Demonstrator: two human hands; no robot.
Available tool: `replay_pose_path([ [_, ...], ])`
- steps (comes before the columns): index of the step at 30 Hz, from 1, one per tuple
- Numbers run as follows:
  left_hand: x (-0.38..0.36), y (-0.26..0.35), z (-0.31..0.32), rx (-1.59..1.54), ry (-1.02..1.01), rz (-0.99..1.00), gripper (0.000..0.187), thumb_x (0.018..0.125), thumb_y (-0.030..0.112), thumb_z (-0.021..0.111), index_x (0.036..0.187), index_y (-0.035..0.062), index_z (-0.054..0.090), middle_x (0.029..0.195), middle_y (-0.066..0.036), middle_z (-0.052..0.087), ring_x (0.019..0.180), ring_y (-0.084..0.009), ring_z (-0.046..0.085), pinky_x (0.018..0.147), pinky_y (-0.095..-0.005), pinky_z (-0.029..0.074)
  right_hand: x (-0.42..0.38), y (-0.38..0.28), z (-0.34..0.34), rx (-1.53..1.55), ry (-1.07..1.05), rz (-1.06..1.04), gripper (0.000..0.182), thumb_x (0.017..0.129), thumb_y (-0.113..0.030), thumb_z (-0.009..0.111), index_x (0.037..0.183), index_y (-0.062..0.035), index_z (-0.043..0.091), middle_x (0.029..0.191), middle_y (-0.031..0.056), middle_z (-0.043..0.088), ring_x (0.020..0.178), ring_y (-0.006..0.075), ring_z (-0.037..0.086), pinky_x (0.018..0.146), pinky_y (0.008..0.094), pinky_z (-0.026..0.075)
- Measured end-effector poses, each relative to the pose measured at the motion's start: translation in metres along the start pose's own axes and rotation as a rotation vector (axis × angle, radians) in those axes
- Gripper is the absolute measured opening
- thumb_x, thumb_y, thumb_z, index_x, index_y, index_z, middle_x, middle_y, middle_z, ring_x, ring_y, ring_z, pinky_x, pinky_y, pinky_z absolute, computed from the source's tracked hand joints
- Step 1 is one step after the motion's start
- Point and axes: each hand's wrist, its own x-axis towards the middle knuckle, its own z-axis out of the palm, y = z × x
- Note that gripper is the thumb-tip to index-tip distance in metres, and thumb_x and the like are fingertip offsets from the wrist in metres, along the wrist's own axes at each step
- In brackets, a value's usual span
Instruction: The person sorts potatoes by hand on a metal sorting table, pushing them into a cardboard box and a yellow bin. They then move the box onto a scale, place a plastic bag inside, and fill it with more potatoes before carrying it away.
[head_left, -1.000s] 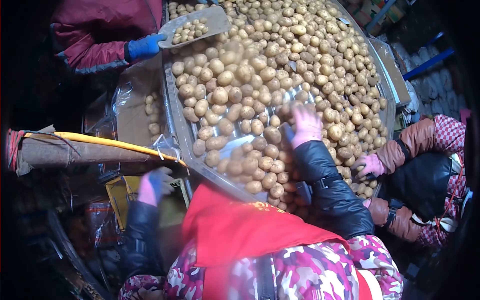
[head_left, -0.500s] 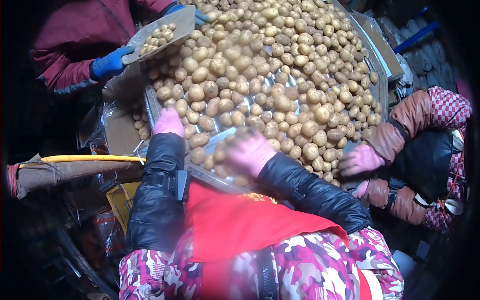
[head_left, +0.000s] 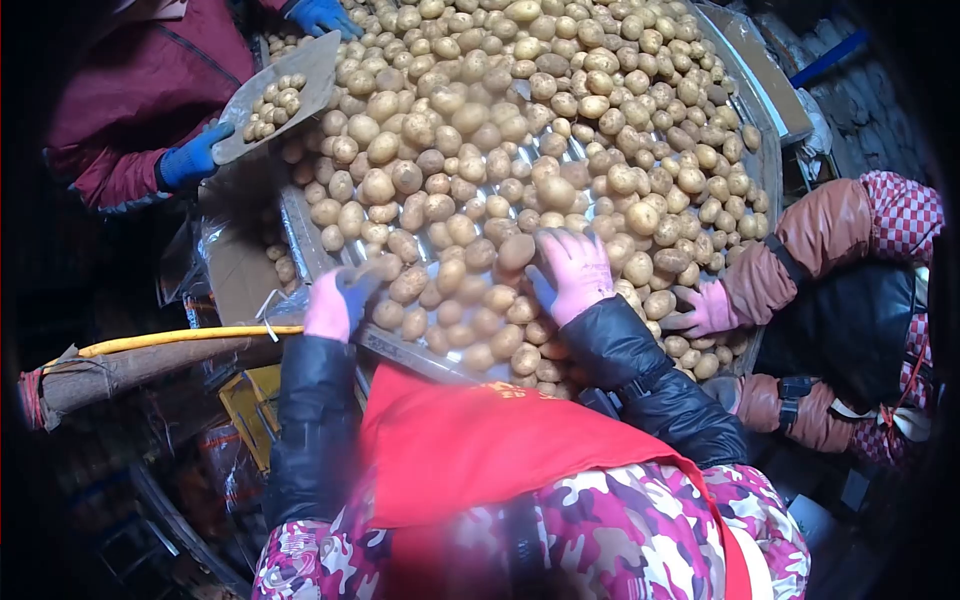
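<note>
My left hand (head_left: 337,303), in a pink glove with a blue palm, is at the near left rim of the table, fingers curled toward the potatoes. At its fingertips is a slightly blurred potato (head_left: 383,267). Over the heap, my right hand (head_left: 578,272), gloved the same way, has its thumb and fingers closed about a brownish potato (head_left: 517,252). Between my hands, several blurred potatoes (head_left: 487,322) lie near the metal rim (head_left: 420,357) in front of me.
Potatoes cover most of the table. At right, a co-worker's pink-gloved hand (head_left: 705,308) touches the heap. Upper left, another person's blue-gloved hand (head_left: 195,157) holds a scoop (head_left: 235,125) with potatoes. A padded pole with a yellow tube (head_left: 200,342) juts in from the left.
My right hand has moved right and forward from the near rim to the potato. My left hand has drawn back slightly. The scoop has shifted left and down; the co-worker's hand is closer to the potatoes.
</note>
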Motion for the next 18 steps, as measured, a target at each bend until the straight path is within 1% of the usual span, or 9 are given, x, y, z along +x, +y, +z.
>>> replay_pose_path([
  [2, -0.028, 0.003, 0.018, -0.843, -0.128, -0.182, 0.046, 0.103, 0.044, 0.063, 0.117, 0.0012, 0.069, 0.101, -0.009, 0.069, 0.082, -0.0185, 0.071, 0.074, -0.0342, 0.059, 0.002, -0.005, 0.004, 0.042, 0.129, -0.036, 0.052, 0.089, -0.026, 0.073, 0.136, -0.0079, 0.060, 0.132, 0.0166, 0.063, 0.127, 0.0375, 0.055, 0.114, 0.0571, 0.037],
  [3, -0.034, -0.006, 0.026, -0.917, -0.137, -0.102, 0.047, 0.106, 0.044, 0.060, 0.128, 0.0028, 0.064, 0.103, -0.011, 0.070, 0.085, -0.0232, 0.071, 0.074, -0.0368, 0.059, 0.003, -0.009, 0.005, 0.061, 0.194, -0.054, 0.052, 0.089, -0.025, 0.073, 0.136, -0.0078, 0.060, 0.133, 0.0170, 0.062, 0.127, 0.0378, 0.056, 0.113, 0.0567, 0.038],
  [6, -0.039, -0.015, 0.030, -1.382, -0.466, -0.041, 0.051, 0.107, 0.044, 0.058, 0.137, 0.0028, 0.058, 0.113, -0.014, 0.068, 0.096, -0.0265, 0.071, 0.076, -0.0395, 0.060, 0.004, -0.034, -0.014, 0.132, 0.199, -0.209, 0.051, 0.089, -0.023, 0.073, 0.136, -0.0069, 0.060, 0.133, 0.0173, 0.062, 0.125, 0.0384, 0.056, 0.111, 0.0558, 0.040],
  [7, -0.037, -0.016, 0.038, -1.525, -0.474, -0.033, 0.056, 0.107, 0.043, 0.057, 0.146, 0.0036, 0.050, 0.126, -0.019, 0.065, 0.109, -0.0311, 0.067, 0.081, -0.0458, 0.062, 0.008, -0.047, -0.026, 0.143, 0.103, -0.182, 0.050, 0.089, -0.022, 0.072, 0.135, -0.0064, 0.060, 0.133, 0.0171, 0.062, 0.125, 0.0388, 0.057, 0.109, 0.0560, 0.041],
  [10, -0.050, -0.008, 0.037, -1.548, -0.561, -0.024, 0.060, 0.108, 0.045, 0.053, 0.154, 0.0070, 0.043, 0.142, -0.022, 0.057, 0.117, -0.0363, 0.064, 0.087, -0.0535, 0.061, 0.002, -0.053, -0.016, 0.222, 0.151, -0.387, 0.049, 0.090, -0.021, 0.072, 0.135, -0.0066, 0.060, 0.133, 0.0166, 0.063, 0.126, 0.0384, 0.057, 0.109, 0.0553, 0.041],
  [11, -0.056, -0.003, 0.035, -1.556, -0.571, -0.001, 0.066, 0.107, 0.049, 0.052, 0.154, 0.0049, 0.040, 0.144, -0.023, 0.056, 0.114, -0.0358, 0.065, 0.085, -0.0505, 0.062, 0.001, -0.057, -0.008, 0.167, 0.163, -0.403, 0.048, 0.091, -0.022, 0.072, 0.135, -0.0070, 0.061, 0.134, 0.0162, 0.063, 0.127, 0.0379, 0.056, 0.110, 0.0548, 0.041],
  [13, -0.064, 0.006, 0.030, -1.571, -0.594, 0.040, 0.077, 0.106, 0.058, 0.050, 0.156, 0.0006, 0.035, 0.148, -0.024, 0.054, 0.109, -0.0349, 0.068, 0.082, -0.0444, 0.064, -0.001, -0.061, -0.003, 0.169, 0.080, -0.426, 0.047, 0.091, -0.022, 0.072, 0.135, -0.0071, 0.061, 0.134, 0.0161, 0.063, 0.127, 0.0376, 0.056, 0.110, 0.0543, 0.041],
  [15, -0.063, 0.003, 0.032, -1.659, -0.677, 0.034, 0.079, 0.105, 0.061, 0.049, 0.157, 0.0030, 0.036, 0.148, -0.023, 0.054, 0.111, -0.0345, 0.069, 0.084, -0.0461, 0.064, -0.001, -0.071, -0.008, 0.133, 0.005, -0.445, 0.047, 0.091, -0.023, 0.071, 0.134, -0.0071, 0.061, 0.133, 0.0161, 0.063, 0.127, 0.0373, 0.056, 0.110, 0.0538, 0.041],
  [18, -0.072, 0.008, 0.029, -1.645, -0.602, -0.003, 0.078, 0.104, 0.065, 0.046, 0.153, 0.0050, 0.041, 0.144, -0.023, 0.057, 0.110, -0.0343, 0.069, 0.081, -0.0480, 0.063, -0.001, -0.081, -0.006, 0.057, -0.083, -0.433, 0.047, 0.091, -0.026, 0.071, 0.133, -0.0070, 0.062, 0.134, 0.0163, 0.062, 0.128, 0.0375, 0.056, 0.111, 0.0539, 0.040],
])
